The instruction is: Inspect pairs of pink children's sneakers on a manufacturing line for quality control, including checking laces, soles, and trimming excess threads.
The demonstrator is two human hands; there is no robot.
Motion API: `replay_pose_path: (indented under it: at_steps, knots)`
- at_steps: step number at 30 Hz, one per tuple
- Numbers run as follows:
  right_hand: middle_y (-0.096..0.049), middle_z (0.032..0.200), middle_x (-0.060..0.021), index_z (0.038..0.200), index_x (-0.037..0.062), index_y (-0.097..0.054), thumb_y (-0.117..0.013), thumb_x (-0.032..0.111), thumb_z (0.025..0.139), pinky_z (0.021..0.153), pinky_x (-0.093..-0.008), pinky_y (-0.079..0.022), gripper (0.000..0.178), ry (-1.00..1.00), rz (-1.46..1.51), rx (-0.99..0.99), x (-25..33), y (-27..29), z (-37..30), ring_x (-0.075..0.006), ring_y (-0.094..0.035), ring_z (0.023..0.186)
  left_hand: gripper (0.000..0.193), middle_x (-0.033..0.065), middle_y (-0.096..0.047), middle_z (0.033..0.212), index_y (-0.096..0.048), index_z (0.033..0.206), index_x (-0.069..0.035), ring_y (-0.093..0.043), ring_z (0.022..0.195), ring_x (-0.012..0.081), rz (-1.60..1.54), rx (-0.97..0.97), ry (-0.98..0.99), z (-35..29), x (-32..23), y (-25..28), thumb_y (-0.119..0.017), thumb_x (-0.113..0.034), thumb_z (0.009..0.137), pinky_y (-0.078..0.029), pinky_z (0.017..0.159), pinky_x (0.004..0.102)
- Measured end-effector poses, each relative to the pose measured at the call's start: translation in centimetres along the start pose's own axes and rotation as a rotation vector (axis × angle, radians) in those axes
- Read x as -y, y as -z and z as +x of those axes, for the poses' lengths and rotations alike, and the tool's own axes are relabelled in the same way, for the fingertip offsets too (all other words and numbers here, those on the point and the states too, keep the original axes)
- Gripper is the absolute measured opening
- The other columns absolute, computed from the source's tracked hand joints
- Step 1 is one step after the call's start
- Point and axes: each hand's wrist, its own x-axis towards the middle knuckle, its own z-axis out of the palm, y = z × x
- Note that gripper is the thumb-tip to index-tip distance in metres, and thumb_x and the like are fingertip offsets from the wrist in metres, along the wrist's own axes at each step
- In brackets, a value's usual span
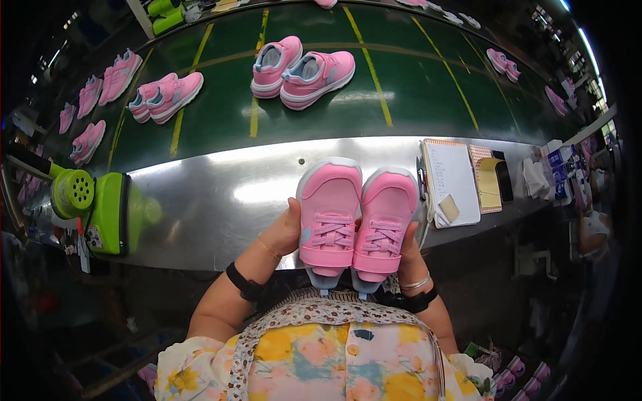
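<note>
Head view. Person holds a pair of pink shoes side by side, toes pointing away, over the near edge of the steel bench (221, 194).

L hand (284, 230): closed around the outer side of the left shoe (328, 217); thumb lies along the shoe's side, other fingers are behind it and out of sight. Thin bracelet + black band on that wrist.

R hand (409, 250): closed around the outer side of the right shoe (386, 224); mostly hidden behind the shoe, so finger spread cannot be told beyond a firm grip. Bracelet + black band here too.

Shoes touch each other along their inner sides, laces up, grey heel tabs toward the person's chest. Both are held above the bench, not resting on it.

Surroundings: green conveyor belt (414, 87) w/ yellow lines beyond the bench's far edge; a further pink pair (304, 67) sits on it mid-belt, more pairs toward the belt's left end. Green machine (100, 207) at the bench's left end. Notebook (451, 180) + yellow pad (488, 180) at the bench's right end, well apart from the hands.
</note>
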Motion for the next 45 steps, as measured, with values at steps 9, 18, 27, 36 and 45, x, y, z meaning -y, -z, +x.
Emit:
replay_pose_path:
  at_steps: [9, 18, 27, 36, 45]
  knots:
    - [-0.056, 0.114, -0.0141, 0.123, -0.003, -0.044, -0.041, 0.077, 0.07, 0.086, -0.0343, -0.049, 0.096, 0.011, -0.004, 0.006, -0.6, -0.2, -0.2, -0.0213, -0.057, 0.103, 0.109, 0.0197, -0.055, 0.116, -0.041, 0.127, 0.0, -0.056, 0.107, 0.0309, 0.041, -0.019, 0.003, -0.2, -0.2, 0.5, -0.04, -0.084, 0.057, -0.049, 0.089, 0.0416]
    - [-0.055, 0.116, -0.0159, 0.124, -0.0047, -0.043, -0.039, 0.077, 0.072, 0.087, -0.0343, -0.049, 0.097, 0.002, 0.018, 0.03, -0.1, -2.1, 0.5, -0.0225, -0.058, 0.102, 0.109, 0.0214, -0.051, 0.121, -0.038, 0.129, 0.002, -0.053, 0.112, 0.0304, 0.038, -0.07, 0.005, -0.8, -0.7, 0.8, -0.036, -0.083, 0.061, -0.046, 0.093, 0.0405]
    - [-0.054, 0.118, -0.0173, 0.124, -0.0055, -0.042, -0.034, 0.078, 0.073, 0.09, -0.0355, -0.047, 0.098, -0.054, 0.063, -0.014, -0.8, -2.9, 1.0, -0.0239, -0.056, 0.106, 0.094, 0.0147, -0.044, 0.131, -0.031, 0.134, 0.001, -0.044, 0.121, 0.0227, 0.012, 0.019, 0.011, -1.6, -2.0, 0.6, -0.021, -0.073, 0.079, -0.034, 0.103, 0.0351]
    - [-0.055, 0.117, -0.0178, 0.124, -0.0053, -0.042, -0.033, 0.079, 0.072, 0.089, -0.0361, -0.047, 0.1, -0.022, 0.008, -0.036, -1.2, -3.3, 0.8, -0.025, -0.056, 0.107, 0.092, 0.0138, -0.046, 0.13, -0.035, 0.132, 0.002, -0.044, 0.121, 0.0218, 0.064, 0.064, -0.026, -2.1, -1.7, 1.5, -0.021, -0.072, 0.08, -0.033, 0.103, 0.0342]
    - [-0.056, 0.113, -0.0124, 0.126, 0.0019, -0.042, -0.03, 0.063, 0.087, 0.088, -0.0359, -0.047, 0.073, -0.111, 0.351, -0.22, -0.5, -4.1, 3.2, -0.0211, -0.057, 0.102, 0.075, 0.0113, -0.051, 0.124, -0.037, 0.131, -0.005, -0.051, 0.113, 0.0207, -0.277, -0.088, 0.071, -0.6, -4.5, -0.1, -0.025, -0.064, 0.086, -0.042, 0.097, 0.0369]
